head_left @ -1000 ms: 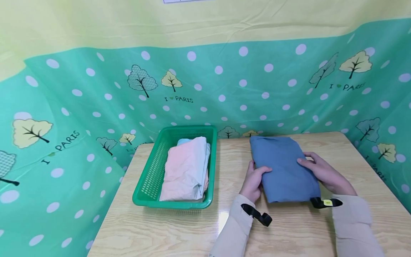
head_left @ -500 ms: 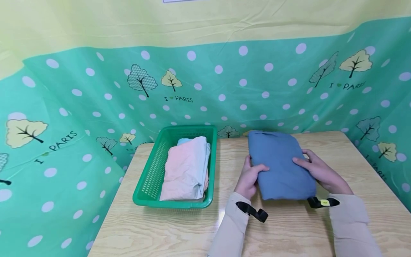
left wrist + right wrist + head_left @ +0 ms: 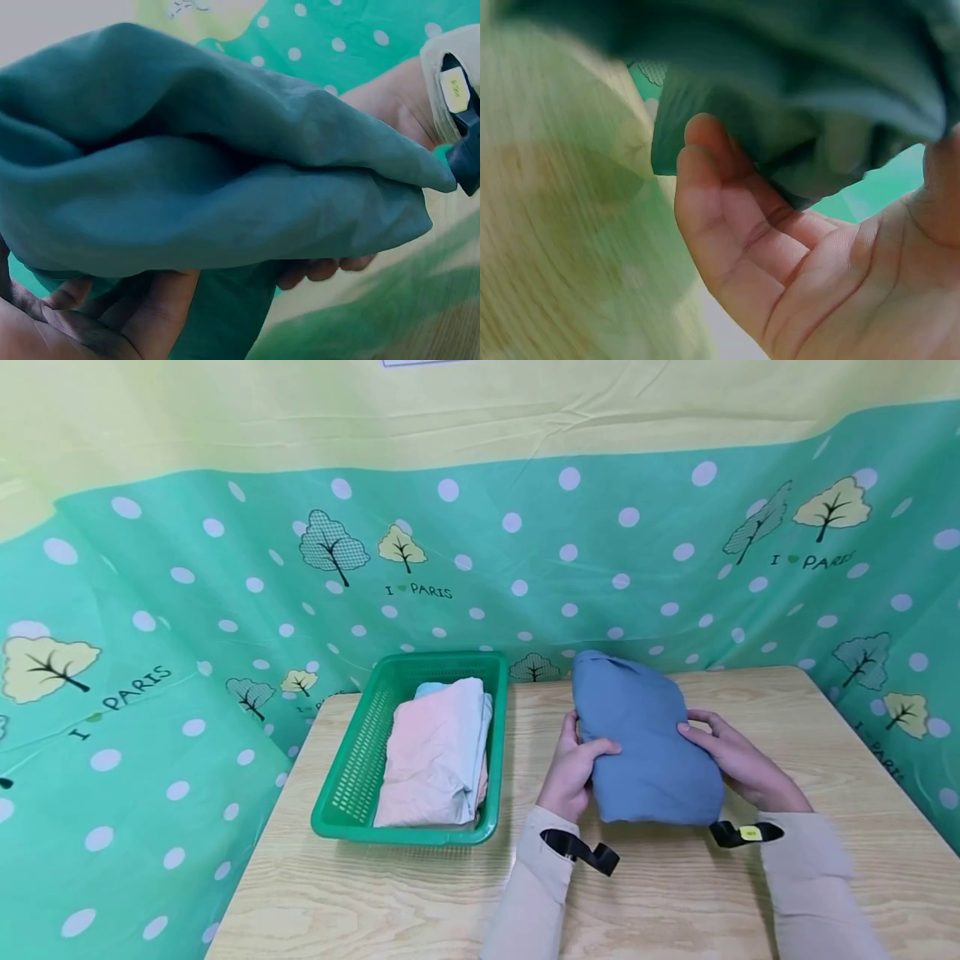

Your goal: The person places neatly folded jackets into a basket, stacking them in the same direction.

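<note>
A folded blue cloth (image 3: 645, 743), perhaps a garment, is held up over the table between both hands. My left hand (image 3: 573, 768) grips its left edge, thumb on top and fingers underneath. On the opposite edge my right hand (image 3: 742, 760) pinches it the same way, thumb above. In the left wrist view the layered folds of the blue cloth (image 3: 225, 202) show from the side, with fingers below them. The right wrist view has the fingers of my right hand (image 3: 780, 247) under the cloth, which looks dark and blurred there.
A green plastic basket (image 3: 322, 814) stands left of the hands, with folded pink and light-blue cloths (image 3: 431, 756) inside. Beneath lies a wooden table (image 3: 375, 902). A green dotted curtain (image 3: 480, 560) hangs behind and at both sides.
Both hands have shifted slightly left with the blue cloth and lifted it somewhat. Its far end now looks more tilted and bunched. The basket has stayed put.
</note>
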Available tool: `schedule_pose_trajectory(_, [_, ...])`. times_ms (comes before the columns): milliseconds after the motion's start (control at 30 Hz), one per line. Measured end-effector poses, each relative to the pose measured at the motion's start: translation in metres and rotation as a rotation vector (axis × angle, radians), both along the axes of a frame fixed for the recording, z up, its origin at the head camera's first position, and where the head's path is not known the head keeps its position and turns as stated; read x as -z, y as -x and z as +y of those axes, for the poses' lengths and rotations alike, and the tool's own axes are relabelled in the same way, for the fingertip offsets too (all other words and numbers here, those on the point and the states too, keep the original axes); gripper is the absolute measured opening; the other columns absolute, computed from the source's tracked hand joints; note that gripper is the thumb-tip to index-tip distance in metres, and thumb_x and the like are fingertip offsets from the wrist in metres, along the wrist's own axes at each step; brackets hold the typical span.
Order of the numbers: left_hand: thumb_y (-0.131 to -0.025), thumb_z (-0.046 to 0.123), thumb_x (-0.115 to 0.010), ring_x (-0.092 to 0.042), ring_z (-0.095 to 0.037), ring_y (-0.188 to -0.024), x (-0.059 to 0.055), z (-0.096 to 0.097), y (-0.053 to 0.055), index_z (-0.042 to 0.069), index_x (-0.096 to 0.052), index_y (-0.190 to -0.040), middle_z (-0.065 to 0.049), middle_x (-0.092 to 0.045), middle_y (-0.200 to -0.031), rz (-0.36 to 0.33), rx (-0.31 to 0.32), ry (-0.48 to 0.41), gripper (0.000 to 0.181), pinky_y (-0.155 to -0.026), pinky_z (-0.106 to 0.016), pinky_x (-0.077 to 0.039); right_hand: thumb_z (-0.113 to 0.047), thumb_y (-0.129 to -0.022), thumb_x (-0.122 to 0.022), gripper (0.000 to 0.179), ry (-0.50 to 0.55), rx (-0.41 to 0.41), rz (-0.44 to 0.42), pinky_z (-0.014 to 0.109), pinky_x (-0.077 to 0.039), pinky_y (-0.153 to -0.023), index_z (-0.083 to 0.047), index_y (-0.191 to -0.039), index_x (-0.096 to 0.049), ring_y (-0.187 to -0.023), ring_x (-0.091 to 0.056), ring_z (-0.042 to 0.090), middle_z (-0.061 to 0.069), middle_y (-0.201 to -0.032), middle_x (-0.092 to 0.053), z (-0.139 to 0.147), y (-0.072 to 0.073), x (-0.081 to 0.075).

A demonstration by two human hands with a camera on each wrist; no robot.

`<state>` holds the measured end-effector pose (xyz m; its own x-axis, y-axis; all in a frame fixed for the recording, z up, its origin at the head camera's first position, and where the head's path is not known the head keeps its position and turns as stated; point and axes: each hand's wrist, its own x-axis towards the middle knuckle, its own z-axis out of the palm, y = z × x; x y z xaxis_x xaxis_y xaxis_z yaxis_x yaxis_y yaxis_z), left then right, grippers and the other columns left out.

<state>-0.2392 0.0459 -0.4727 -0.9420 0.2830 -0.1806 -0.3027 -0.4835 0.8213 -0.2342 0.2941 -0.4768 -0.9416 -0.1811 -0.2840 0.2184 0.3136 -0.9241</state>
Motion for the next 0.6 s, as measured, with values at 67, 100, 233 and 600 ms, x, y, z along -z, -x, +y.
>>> schedule_pose_trajectory(67, [-0.074,-0.005,-0.071,-0.060,-0.028,-0.121,-0.002,-0.003,-0.001,0.033,-0.046,-0.143,-0.008,-0.057,-0.140,0.007,0.009,-0.004,0.084,-0.103,-0.041,-0.047,-0.051,-0.108,-0.041,0.085,0.035,-0.001,-0.022,0.030,-0.051,-0.091,-0.005,-0.163,0.002,-0.136,-0.045,0.041,0.034,-0.161,-0.021,-0.002,0.001,0.002])
schedule_pose_trajectory(100, [-0.074,-0.005,-0.071,-0.059,-0.028,-0.121,-0.003,-0.004,-0.001,0.033,-0.045,-0.144,-0.008,-0.057,-0.141,0.013,0.013,-0.007,0.084,-0.103,-0.041,-0.047,-0.052,-0.108,-0.041,0.085,0.052,-0.003,-0.033,0.031,-0.050,-0.092,-0.006,-0.164,0.003,-0.140,-0.040,0.044,0.034,-0.163,-0.018,-0.003,0.001,0.003])
schedule_pose_trajectory(233, [-0.074,-0.005,-0.070,-0.060,-0.027,-0.121,-0.009,-0.009,-0.003,0.032,-0.044,-0.145,-0.009,-0.057,-0.141,0.046,0.023,-0.021,0.084,-0.100,-0.039,-0.049,-0.054,-0.108,-0.037,0.085,0.162,-0.015,-0.064,0.031,-0.044,-0.099,-0.010,-0.164,0.009,-0.151,-0.018,0.048,0.030,-0.168,-0.004,-0.008,0.000,0.004])
schedule_pose_trajectory(600, [-0.073,-0.006,-0.069,-0.058,-0.026,-0.122,-0.023,-0.012,-0.009,0.030,-0.043,-0.146,-0.007,-0.055,-0.143,0.102,0.026,-0.008,0.085,-0.101,-0.037,-0.048,-0.048,-0.109,-0.038,0.076,0.553,-0.039,-0.142,0.016,-0.046,-0.099,-0.014,-0.161,0.005,-0.122,-0.046,-0.004,-0.006,-0.148,-0.029,-0.014,-0.006,0.002])
